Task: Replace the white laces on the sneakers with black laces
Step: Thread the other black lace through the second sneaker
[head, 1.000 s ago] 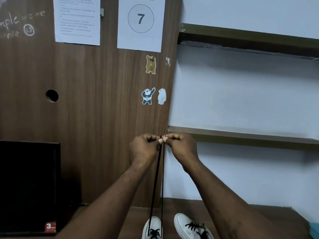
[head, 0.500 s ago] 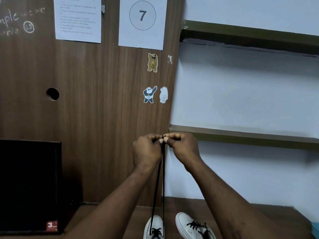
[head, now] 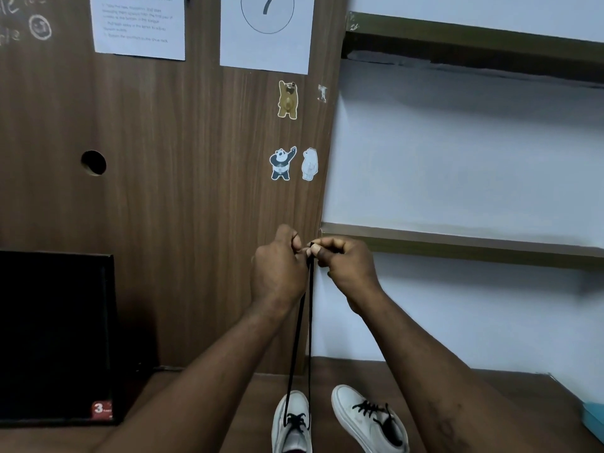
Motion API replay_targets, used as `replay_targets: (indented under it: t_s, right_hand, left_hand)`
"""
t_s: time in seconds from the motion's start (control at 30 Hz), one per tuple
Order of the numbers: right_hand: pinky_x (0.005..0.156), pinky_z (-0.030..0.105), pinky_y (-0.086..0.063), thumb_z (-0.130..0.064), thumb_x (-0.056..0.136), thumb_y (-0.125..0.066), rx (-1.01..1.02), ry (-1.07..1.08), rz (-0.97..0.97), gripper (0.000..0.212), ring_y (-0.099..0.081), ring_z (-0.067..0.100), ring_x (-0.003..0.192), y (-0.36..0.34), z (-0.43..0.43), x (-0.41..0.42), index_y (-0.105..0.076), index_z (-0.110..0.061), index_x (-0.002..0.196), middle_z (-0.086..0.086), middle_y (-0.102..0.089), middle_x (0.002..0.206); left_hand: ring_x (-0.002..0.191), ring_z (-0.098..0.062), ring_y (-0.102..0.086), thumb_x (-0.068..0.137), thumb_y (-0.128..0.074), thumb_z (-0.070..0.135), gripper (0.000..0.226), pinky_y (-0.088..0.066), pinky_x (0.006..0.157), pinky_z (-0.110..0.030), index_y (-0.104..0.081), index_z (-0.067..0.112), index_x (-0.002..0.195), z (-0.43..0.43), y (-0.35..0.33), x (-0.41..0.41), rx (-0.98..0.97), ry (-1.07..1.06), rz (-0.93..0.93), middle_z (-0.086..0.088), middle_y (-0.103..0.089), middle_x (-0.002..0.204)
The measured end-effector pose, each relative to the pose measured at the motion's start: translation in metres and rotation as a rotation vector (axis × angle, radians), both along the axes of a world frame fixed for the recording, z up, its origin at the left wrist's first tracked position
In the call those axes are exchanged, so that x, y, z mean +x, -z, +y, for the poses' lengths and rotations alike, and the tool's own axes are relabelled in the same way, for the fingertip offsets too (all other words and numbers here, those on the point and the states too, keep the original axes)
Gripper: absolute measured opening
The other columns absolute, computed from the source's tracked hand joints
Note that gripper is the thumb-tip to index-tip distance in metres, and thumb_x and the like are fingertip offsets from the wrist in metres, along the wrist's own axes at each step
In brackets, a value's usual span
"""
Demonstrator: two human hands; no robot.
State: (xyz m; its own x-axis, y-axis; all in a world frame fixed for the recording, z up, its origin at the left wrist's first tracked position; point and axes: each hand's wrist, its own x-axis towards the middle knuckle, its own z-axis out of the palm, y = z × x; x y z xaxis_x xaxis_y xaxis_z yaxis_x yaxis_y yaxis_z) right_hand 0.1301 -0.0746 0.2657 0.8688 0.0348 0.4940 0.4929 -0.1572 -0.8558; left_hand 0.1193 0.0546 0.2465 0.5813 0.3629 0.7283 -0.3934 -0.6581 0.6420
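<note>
Black lace (head: 310, 322) goes up in two taut strands from the left-side sneaker (head: 292, 426) to our raised hands, both strands close together, nearly parallel. We hold our left hand (head: 277, 266) curled, thumb and fingers pinching one lace end; our right hand (head: 346, 266) is curled too, pinching the other end. The fingertips of both hands meet at the top of the strands, in front of the edge of the wood panel (head: 183, 207). The left-side sneaker is white, toe pointing away from us, with black crossings showing at its eyelets. The right-side sneaker (head: 369, 420), white, sits just beside it, angled outward, with black lacing across its tongue. Both stand on the brown wooden surface (head: 490, 397). On the panel we note three bear stickers (head: 287, 99) and a sheet with a circled 7 (head: 266, 31). A dark screen (head: 55, 335) stands at left, and a shelf (head: 457, 243) is at right on the white wall.
</note>
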Motion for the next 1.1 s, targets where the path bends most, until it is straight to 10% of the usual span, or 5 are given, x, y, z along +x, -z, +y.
replay_targets:
  t_s: [0.27,0.4,0.53,0.8,1.1]
  right_hand:
    - [0.067,0.021,-0.045,-0.012,0.099,-0.065,0.096,0.013,0.011,0.021,-0.057,0.002,0.069,0.012,0.007,-0.001,-0.063,-0.02,0.079,-0.005,-0.07,0.075]
    - [0.078,0.024,-0.048,-0.01,0.102,-0.06,0.109,-0.053,0.016,0.017,-0.066,0.009,0.082,0.011,0.006,-0.003,-0.059,-0.018,0.088,0.0,-0.078,0.087]
    - [0.069,0.019,-0.05,-0.004,0.101,-0.061,0.159,-0.098,-0.01,0.013,-0.065,0.011,0.072,0.009,0.0,-0.017,-0.061,-0.012,0.091,0.005,-0.075,0.081]
    - [0.058,0.017,-0.052,-0.004,0.096,-0.068,0.139,-0.181,0.303,0.022,-0.071,0.011,0.066,0.085,-0.021,-0.049,-0.064,-0.008,0.117,0.013,-0.078,0.085]
    - [0.061,0.016,-0.052,0.002,0.096,-0.065,-0.1,-0.096,0.603,0.045,-0.066,0.002,0.057,0.208,0.01,-0.031,-0.05,0.0,0.139,0.001,-0.074,0.068]
  left_hand:
    - [0.072,0.001,-0.064,0.097,-0.07,0.018,0.007,-0.052,0.07,-0.023,-0.067,0.023,0.092,-0.001,0.037,-0.001,-0.179,0.413,0.21,0.007,-0.072,0.078]
    - [0.064,0.012,-0.061,0.102,-0.063,0.015,0.025,-0.043,0.063,-0.008,-0.074,0.017,0.079,-0.004,0.091,-0.003,-0.085,0.651,0.499,0.011,-0.074,0.073]
    - [0.05,0.003,-0.05,0.101,-0.066,0.026,0.04,-0.036,0.051,-0.014,-0.062,0.022,0.061,0.004,0.136,0.004,0.069,0.503,0.719,0.014,-0.059,0.051]
    - [0.09,-0.032,-0.071,0.097,-0.063,0.021,0.02,-0.052,0.069,-0.031,-0.077,0.008,0.089,0.029,0.103,0.025,0.395,0.293,0.798,-0.016,-0.076,0.092]
    - [0.081,-0.024,-0.067,0.095,-0.064,0.017,0.017,-0.052,0.072,-0.03,-0.073,0.014,0.081,0.022,0.105,0.011,0.551,0.395,0.75,-0.011,-0.075,0.089]
